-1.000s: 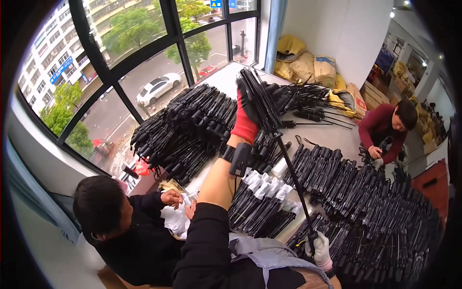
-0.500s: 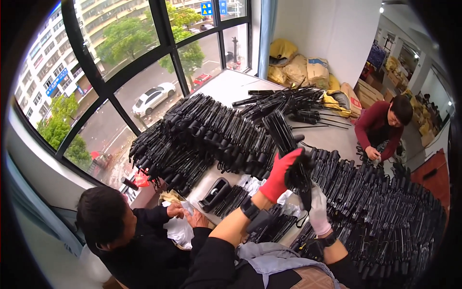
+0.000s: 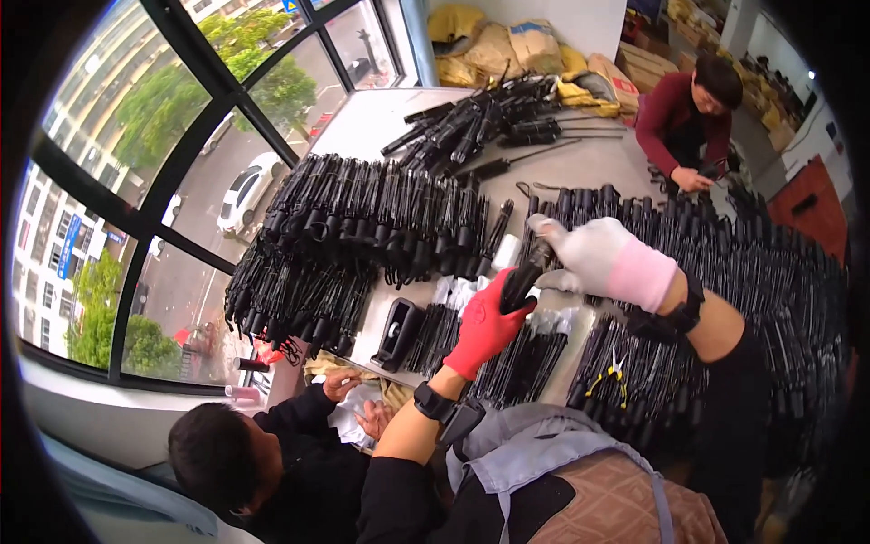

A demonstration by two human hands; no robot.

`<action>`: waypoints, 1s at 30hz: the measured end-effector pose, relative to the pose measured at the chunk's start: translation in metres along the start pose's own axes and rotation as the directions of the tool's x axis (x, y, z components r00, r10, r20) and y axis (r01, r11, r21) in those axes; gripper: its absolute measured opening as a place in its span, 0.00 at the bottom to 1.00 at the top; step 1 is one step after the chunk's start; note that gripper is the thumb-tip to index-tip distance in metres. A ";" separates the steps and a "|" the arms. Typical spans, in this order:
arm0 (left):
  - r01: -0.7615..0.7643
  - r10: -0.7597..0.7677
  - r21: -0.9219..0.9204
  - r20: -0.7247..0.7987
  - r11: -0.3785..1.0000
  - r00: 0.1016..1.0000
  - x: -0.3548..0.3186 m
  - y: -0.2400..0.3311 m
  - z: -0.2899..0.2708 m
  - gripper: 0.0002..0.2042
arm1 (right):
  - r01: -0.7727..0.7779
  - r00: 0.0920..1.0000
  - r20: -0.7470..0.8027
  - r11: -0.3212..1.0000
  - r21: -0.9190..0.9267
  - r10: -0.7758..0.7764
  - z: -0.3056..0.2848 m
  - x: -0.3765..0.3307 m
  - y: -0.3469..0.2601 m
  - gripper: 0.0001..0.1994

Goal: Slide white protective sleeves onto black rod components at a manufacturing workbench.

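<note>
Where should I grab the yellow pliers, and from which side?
Probably by the yellow handles, from your own side: the pliers lie on the umbrellas with handles spread toward you and tips pointing away.

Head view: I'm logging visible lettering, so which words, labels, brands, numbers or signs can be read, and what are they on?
None is clear enough to quote.
Blue sign on the building outside: too small to read.
Blue street sign at the top edge: cut off, too small.
Sack with blue printing: too blurred.
Left hand, red glove: faint mark, illegible.
</note>
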State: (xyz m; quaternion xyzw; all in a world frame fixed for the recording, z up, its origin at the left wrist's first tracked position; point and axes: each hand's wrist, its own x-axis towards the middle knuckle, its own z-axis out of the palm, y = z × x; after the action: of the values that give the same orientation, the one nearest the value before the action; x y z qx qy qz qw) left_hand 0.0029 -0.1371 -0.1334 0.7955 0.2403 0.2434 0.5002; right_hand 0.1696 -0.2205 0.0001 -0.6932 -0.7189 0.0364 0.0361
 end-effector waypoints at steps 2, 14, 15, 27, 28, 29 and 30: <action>-0.015 0.016 -0.005 0.002 1.000 1.000 -0.001 -0.010 -0.002 0.23 | 0.040 0.995 0.096 0.987 -0.156 -0.025 0.008 0.012 0.002 0.26; 0.224 -0.230 0.053 0.230 0.973 0.946 0.020 -0.120 -0.092 0.28 | -0.410 0.907 0.411 -0.428 0.806 -0.096 0.197 0.056 -0.014 0.20; 0.198 -0.258 0.226 0.282 0.954 0.924 0.024 -0.139 -0.112 0.29 | -0.400 0.903 0.428 -0.441 0.803 -0.039 0.209 0.049 -0.012 0.20; 0.531 -0.227 0.847 -0.520 -0.013 0.824 0.017 -0.367 -0.282 0.35 | -0.924 0.296 0.133 0.248 0.290 0.946 0.252 -0.129 0.173 0.15; 0.594 -0.222 0.804 -0.581 -0.008 0.783 0.022 -0.372 -0.280 0.35 | -0.927 0.288 0.132 0.242 0.287 0.948 0.250 -0.129 0.185 0.15; 0.657 -0.219 0.754 -0.642 -0.007 0.735 0.028 -0.369 -0.273 0.36 | -0.941 0.284 0.084 0.261 0.218 0.955 0.249 -0.126 0.198 0.16; 0.657 -0.222 0.754 -0.642 -0.009 0.734 0.032 -0.367 -0.261 0.36 | -0.949 0.287 0.037 0.279 0.149 0.957 0.251 -0.122 0.209 0.16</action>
State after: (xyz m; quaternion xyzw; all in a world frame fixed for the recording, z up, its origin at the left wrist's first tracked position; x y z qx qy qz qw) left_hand -0.1875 0.2008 -0.3643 0.7406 0.6602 -0.0104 -0.1251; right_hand 0.3566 -0.3351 -0.2711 -0.9811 -0.1575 0.0811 0.0779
